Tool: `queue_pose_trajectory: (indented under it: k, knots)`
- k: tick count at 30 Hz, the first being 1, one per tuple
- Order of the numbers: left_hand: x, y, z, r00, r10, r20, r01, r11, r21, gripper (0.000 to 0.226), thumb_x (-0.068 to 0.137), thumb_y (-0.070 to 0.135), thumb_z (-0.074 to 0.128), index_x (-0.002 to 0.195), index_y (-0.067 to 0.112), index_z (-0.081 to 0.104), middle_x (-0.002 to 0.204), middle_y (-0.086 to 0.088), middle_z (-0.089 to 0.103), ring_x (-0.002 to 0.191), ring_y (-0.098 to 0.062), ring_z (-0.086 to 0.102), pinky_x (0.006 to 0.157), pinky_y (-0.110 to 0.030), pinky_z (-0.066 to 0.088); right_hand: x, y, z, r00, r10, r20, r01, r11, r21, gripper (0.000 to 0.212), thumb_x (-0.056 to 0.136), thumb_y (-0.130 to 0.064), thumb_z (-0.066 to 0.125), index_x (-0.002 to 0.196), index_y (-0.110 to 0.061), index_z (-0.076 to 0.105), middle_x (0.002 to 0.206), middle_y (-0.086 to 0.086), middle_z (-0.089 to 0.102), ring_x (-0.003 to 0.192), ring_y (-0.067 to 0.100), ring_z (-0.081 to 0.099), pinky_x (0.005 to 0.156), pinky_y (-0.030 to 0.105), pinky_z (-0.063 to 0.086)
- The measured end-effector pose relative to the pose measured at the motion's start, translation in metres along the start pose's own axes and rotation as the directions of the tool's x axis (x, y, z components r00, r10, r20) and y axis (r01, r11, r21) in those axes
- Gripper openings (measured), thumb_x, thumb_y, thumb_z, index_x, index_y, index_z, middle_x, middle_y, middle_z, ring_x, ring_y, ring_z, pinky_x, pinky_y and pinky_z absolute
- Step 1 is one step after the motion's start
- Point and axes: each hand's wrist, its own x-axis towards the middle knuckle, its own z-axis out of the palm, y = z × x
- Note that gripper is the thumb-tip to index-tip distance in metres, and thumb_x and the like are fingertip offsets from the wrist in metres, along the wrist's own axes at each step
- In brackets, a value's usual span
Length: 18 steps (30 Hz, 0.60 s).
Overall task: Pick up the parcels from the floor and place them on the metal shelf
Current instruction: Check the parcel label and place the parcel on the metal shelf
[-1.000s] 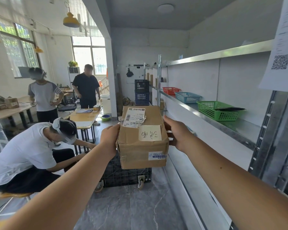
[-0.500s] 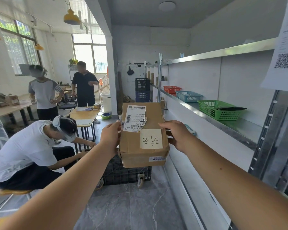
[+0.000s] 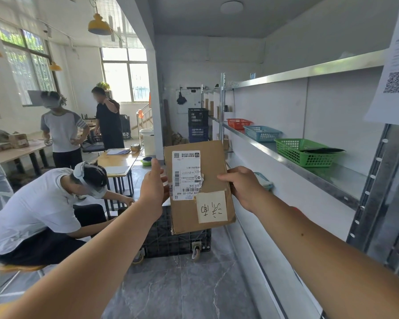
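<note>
The parcel [image 3: 199, 185] is held up in the air between both hands, its labelled face toward the camera, above a black wheeled crate [image 3: 171, 240] on the floor [image 3: 182, 288]. The left hand [image 3: 153, 189] presses flat against its left edge; the right hand [image 3: 242, 187] grips its right edge. The metal shelf [image 3: 320, 171] runs along the right; its front edge is near the right hand. Beyond the green basket [image 3: 302, 153] the shelf surface is bare toward the upright.

Brown cardboard parcel [image 3: 211, 166], labelled face toward the camera, apparently tilted back, held beside the metal shelf [image 3: 309, 173].
</note>
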Motion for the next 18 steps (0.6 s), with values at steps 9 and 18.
queue_pose_trajectory:
  k: [9, 18]
  knots:
    - [0.006, 0.003, 0.012, 0.993, 0.118, 0.033, -0.122, 0.974, 0.189, 0.074, 0.083, 0.083, 0.038, 0.147, 0.045, 0.036, 0.135, -0.006, 0.065, 0.119, -0.03, 0.067, 0.101, -0.055, 0.057, 0.011, 0.001, -0.004, 1.0, -0.028, -0.001, 0.028, 0.997, -0.07, 0.054, 0.064, -0.011, 0.079, 0.116, -0.003, 0.068, 0.103, 0.015, 0.08, 0.091, 0.032, 0.078, 0.085, 0.047, 0.062]
    - [0.013, -0.004, 0.02, 0.987, 0.137, 0.085, -0.155, 0.955, 0.253, 0.06, 0.101, 0.071, 0.037, 0.157, 0.054, 0.026, 0.125, 0.0, 0.07, 0.112, -0.027, 0.07, 0.094, -0.049, 0.061, 0.02, 0.004, -0.001, 1.0, -0.014, -0.021, 0.011, 0.993, -0.113, 0.043, 0.086, -0.006, 0.073, 0.127, -0.014, 0.066, 0.107, 0.012, 0.078, 0.083, 0.028, 0.076, 0.066, 0.033, 0.055]
